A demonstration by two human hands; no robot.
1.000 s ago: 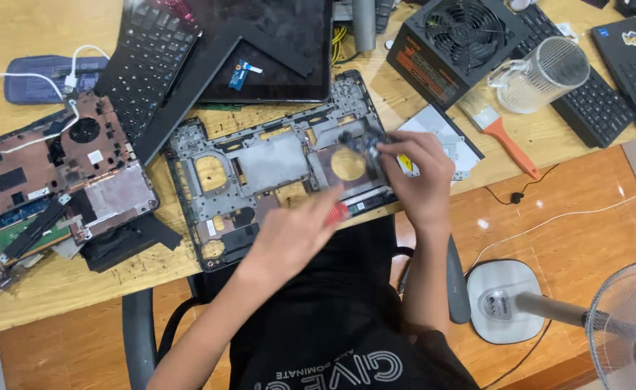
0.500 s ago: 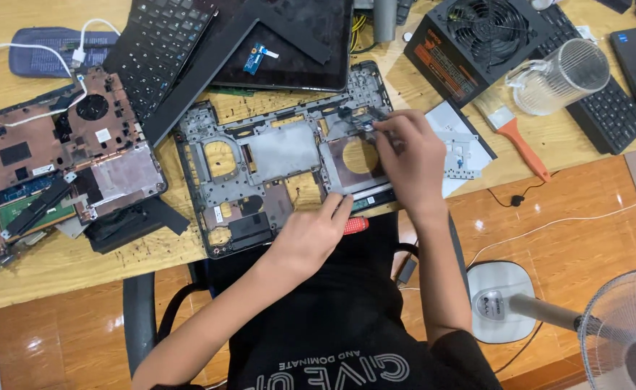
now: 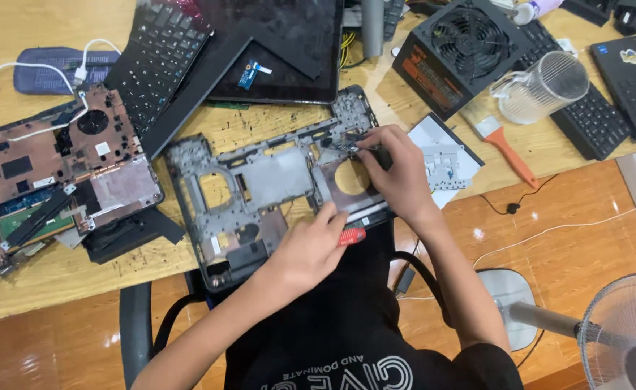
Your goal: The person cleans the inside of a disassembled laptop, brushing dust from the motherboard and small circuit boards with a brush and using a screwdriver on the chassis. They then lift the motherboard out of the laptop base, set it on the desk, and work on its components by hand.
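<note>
A grey laptop base frame [image 3: 260, 189] with several cut-outs lies on the wooden table edge in front of me. My left hand [image 3: 307, 249] rests on the frame's near edge, closed around a small red-handled tool [image 3: 352, 235]. My right hand [image 3: 397, 173] is over the frame's right side, its fingertips pinching a small dark part [image 3: 350, 141] near the frame's top right corner. What exactly the fingers grip is too small to tell.
A brown motherboard [image 3: 50, 170] lies at left, a black keyboard [image 3: 160, 58] and dark screen panel [image 3: 282, 47] behind the frame. A power supply unit [image 3: 459, 54], clear mug [image 3: 542, 88], orange-handled brush [image 3: 506, 144] and second keyboard [image 3: 585, 115] sit at right. A fan [image 3: 621, 339] stands on the floor.
The view has shifted slightly. My right hand moved up toward the frame's top right corner. My left hand stays on the near edge with the red-handled tool.
</note>
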